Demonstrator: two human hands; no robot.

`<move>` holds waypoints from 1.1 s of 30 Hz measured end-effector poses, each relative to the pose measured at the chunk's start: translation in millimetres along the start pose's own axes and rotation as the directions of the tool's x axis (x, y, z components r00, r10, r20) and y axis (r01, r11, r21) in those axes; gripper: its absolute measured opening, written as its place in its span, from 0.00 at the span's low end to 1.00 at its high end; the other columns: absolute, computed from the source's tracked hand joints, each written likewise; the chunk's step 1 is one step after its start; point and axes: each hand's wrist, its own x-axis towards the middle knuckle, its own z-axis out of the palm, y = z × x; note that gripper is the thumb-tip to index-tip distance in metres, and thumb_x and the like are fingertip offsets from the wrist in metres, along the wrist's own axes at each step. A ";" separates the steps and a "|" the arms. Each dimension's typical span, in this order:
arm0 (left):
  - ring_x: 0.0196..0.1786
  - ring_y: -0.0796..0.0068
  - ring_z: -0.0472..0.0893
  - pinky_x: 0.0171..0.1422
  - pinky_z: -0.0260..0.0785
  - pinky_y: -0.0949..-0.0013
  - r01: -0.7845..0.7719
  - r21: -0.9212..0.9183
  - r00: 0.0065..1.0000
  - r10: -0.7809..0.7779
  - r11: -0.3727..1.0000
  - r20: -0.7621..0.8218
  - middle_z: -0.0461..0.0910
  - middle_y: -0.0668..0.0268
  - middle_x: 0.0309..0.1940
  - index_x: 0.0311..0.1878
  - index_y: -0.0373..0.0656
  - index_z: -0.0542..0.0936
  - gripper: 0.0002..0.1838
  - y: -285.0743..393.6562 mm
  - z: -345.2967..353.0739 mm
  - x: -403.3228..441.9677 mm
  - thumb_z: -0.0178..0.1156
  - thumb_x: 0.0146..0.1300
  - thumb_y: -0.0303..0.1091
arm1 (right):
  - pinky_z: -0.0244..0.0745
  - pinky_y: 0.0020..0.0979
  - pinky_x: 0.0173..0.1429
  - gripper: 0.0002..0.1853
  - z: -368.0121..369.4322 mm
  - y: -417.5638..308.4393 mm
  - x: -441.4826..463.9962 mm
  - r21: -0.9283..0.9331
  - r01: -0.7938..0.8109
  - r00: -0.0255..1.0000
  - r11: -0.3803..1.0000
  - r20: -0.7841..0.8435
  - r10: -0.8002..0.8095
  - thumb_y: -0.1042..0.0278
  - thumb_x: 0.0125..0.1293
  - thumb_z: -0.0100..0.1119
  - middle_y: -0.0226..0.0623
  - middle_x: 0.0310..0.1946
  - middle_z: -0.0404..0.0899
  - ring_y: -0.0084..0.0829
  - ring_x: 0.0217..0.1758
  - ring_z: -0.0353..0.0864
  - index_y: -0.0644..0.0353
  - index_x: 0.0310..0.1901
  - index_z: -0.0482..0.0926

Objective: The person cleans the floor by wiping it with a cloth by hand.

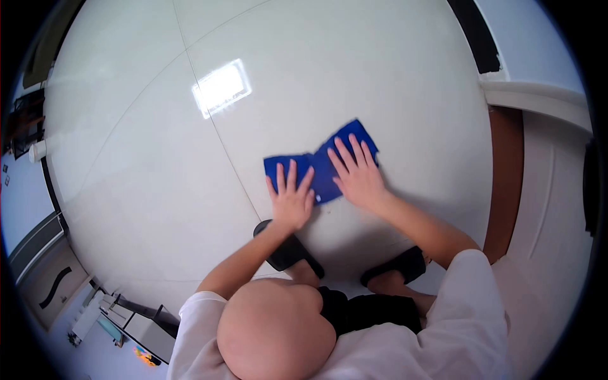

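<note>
A blue cloth [324,180] lies flat on the glossy tiled floor [405,82]. Its far edge dips into a notch near the middle, and a small white tag shows at its near edge. My left hand [293,201] rests on the cloth's left part, fingers spread and pointing away from me. On the right part lies my right hand [361,176], palm down with its fingers apart. Whether the cloth is a garment or a plain piece of fabric, I cannot tell.
Dark slippers [288,250] are on my feet, close behind the cloth. A brown door-sill strip [505,183] and a white wall edge run along the right. At the lower left stands white and dark furniture [142,332]. A bright light reflection shines on the floor ahead.
</note>
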 end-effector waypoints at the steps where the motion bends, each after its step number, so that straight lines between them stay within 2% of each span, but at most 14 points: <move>1: 0.91 0.34 0.42 0.87 0.28 0.23 0.022 0.016 0.999 -0.021 1.000 -0.031 0.47 0.50 0.91 0.87 0.63 0.64 0.35 -4.7 -6.5 17.7 0.54 0.79 0.48 | 0.48 0.64 0.89 0.44 -1.2 7.3 18.4 -0.009 -0.033 0.999 0.999 -0.039 0.033 0.49 0.70 0.69 0.51 0.88 0.53 0.64 0.90 0.48 0.56 0.83 0.66; 4: 0.91 0.39 0.45 0.88 0.32 0.25 0.012 0.040 0.984 -0.005 0.999 -0.176 0.49 0.56 0.91 0.87 0.70 0.64 0.33 -26.3 -31.2 94.3 0.53 0.80 0.47 | 0.51 0.65 0.87 0.41 -5.3 42.1 90.2 -0.069 -0.116 0.970 0.991 -0.220 0.099 0.47 0.72 0.68 0.49 0.86 0.58 0.64 0.88 0.52 0.54 0.82 0.68; 7: 0.91 0.41 0.49 0.87 0.40 0.24 -0.071 0.091 0.967 0.091 0.993 -0.238 0.49 0.58 0.91 0.86 0.77 0.64 0.32 -44.3 -63.6 188.1 0.53 0.82 0.45 | 0.60 0.63 0.84 0.39 -24.3 87.9 160.3 -0.166 -0.234 0.954 0.958 -0.229 0.193 0.46 0.77 0.63 0.47 0.86 0.60 0.63 0.86 0.59 0.51 0.83 0.66; 9: 0.90 0.39 0.50 0.87 0.46 0.25 -0.091 0.142 0.988 0.107 0.986 -0.111 0.49 0.58 0.91 0.86 0.80 0.63 0.33 -38.4 -92.1 243.0 0.54 0.81 0.44 | 0.60 0.61 0.85 0.36 -44.2 116.9 189.1 -0.199 -0.326 0.940 0.924 -0.177 0.293 0.45 0.82 0.56 0.45 0.88 0.56 0.62 0.88 0.56 0.48 0.85 0.63; 11: 0.90 0.37 0.49 0.87 0.49 0.27 -0.140 0.236 0.990 0.139 0.962 0.021 0.49 0.58 0.92 0.87 0.82 0.61 0.35 -26.3 -109.6 281.5 0.53 0.81 0.43 | 0.56 0.63 0.87 0.39 -58.1 145.7 195.7 -0.171 -0.347 0.937 0.922 -0.091 0.336 0.45 0.83 0.56 0.45 0.90 0.51 0.64 0.90 0.51 0.49 0.87 0.58; 12: 0.91 0.39 0.50 0.91 0.46 0.34 -0.163 0.303 0.983 0.127 0.939 0.134 0.52 0.54 0.90 0.89 0.78 0.57 0.37 -14.5 -122.0 290.5 0.54 0.81 0.42 | 0.56 0.62 0.87 0.39 -61.8 153.4 186.8 -0.170 -0.354 0.935 0.920 -0.055 0.349 0.46 0.83 0.56 0.45 0.90 0.51 0.64 0.90 0.50 0.49 0.87 0.57; 15: 0.92 0.44 0.49 0.93 0.40 0.38 -0.365 0.386 0.917 0.254 0.847 0.309 0.57 0.54 0.89 0.90 0.70 0.56 0.38 8.2 -120.6 312.1 0.53 0.81 0.42 | 0.55 0.61 0.88 0.39 -75.5 181.7 153.0 -0.200 -0.311 0.946 0.929 0.034 0.324 0.47 0.83 0.56 0.44 0.89 0.51 0.63 0.90 0.49 0.50 0.88 0.56; 16: 0.92 0.49 0.47 0.93 0.35 0.38 -0.440 0.418 0.881 0.291 0.795 0.374 0.61 0.57 0.88 0.91 0.63 0.56 0.39 25.1 -122.2 305.8 0.54 0.80 0.43 | 0.54 0.60 0.88 0.39 -70.6 193.7 130.4 -0.224 -0.258 0.959 0.940 0.055 0.277 0.48 0.83 0.57 0.45 0.89 0.53 0.63 0.90 0.49 0.51 0.87 0.56; 17: 0.92 0.42 0.43 0.94 0.36 0.45 -0.501 0.408 0.832 0.295 0.763 0.469 0.47 0.50 0.91 0.90 0.72 0.56 0.40 45.0 -125.6 295.1 0.50 0.77 0.41 | 0.53 0.60 0.89 0.39 -66.3 204.2 103.7 -0.245 -0.207 0.969 0.947 0.079 0.232 0.49 0.82 0.57 0.45 0.89 0.54 0.63 0.90 0.49 0.53 0.87 0.57; 20: 0.90 0.31 0.44 0.88 0.57 0.38 -0.542 0.283 0.799 0.380 0.791 0.467 0.39 0.52 0.93 0.89 0.75 0.58 0.47 77.4 -72.1 247.0 0.64 0.69 0.53 | 0.51 0.61 0.89 0.40 -67.8 206.6 9.0 -0.412 0.078 0.980 0.908 0.199 0.006 0.52 0.78 0.62 0.50 0.85 0.61 0.61 0.90 0.51 0.59 0.85 0.61; 23: 0.89 0.30 0.47 0.82 0.61 0.29 -0.592 0.196 0.725 0.411 0.782 0.553 0.41 0.51 0.92 0.88 0.70 0.63 0.41 122.9 -73.4 145.3 0.60 0.73 0.56 | 0.53 0.63 0.88 0.41 -64.6 166.6 -76.8 -0.449 0.210 0.928 0.869 0.370 -0.033 0.53 0.75 0.65 0.55 0.85 0.59 0.61 0.90 0.51 0.61 0.83 0.64; 25: 0.89 0.30 0.48 0.81 0.59 0.26 -0.649 0.166 0.674 0.461 0.742 0.577 0.41 0.46 0.91 0.89 0.68 0.61 0.41 125.7 -53.0 95.0 0.58 0.75 0.57 | 0.58 0.62 0.86 0.41 -59.3 138.3 -112.6 -0.252 -0.006 0.949 0.968 0.303 0.085 0.54 0.75 0.65 0.55 0.87 0.55 0.66 0.89 0.51 0.61 0.84 0.64; 27: 0.89 0.31 0.49 0.83 0.54 0.26 -0.655 0.188 0.686 0.472 0.732 0.554 0.40 0.44 0.91 0.89 0.65 0.59 0.41 125.3 -47.1 64.1 0.58 0.76 0.57 | 0.63 0.60 0.84 0.41 -48.9 110.7 -141.0 -0.281 0.014 0.939 0.960 0.334 0.084 0.55 0.74 0.65 0.54 0.88 0.51 0.70 0.88 0.50 0.61 0.84 0.64; 33: 0.85 0.37 0.58 0.79 0.64 0.40 -0.653 0.241 0.718 0.485 0.718 0.500 0.45 0.46 0.91 0.89 0.62 0.59 0.43 114.5 -42.7 91.3 0.59 0.76 0.59 | 0.69 0.59 0.80 0.39 -40.8 130.4 -138.8 -0.280 0.030 0.955 0.960 0.290 0.055 0.57 0.76 0.62 0.52 0.88 0.52 0.69 0.87 0.52 0.56 0.85 0.63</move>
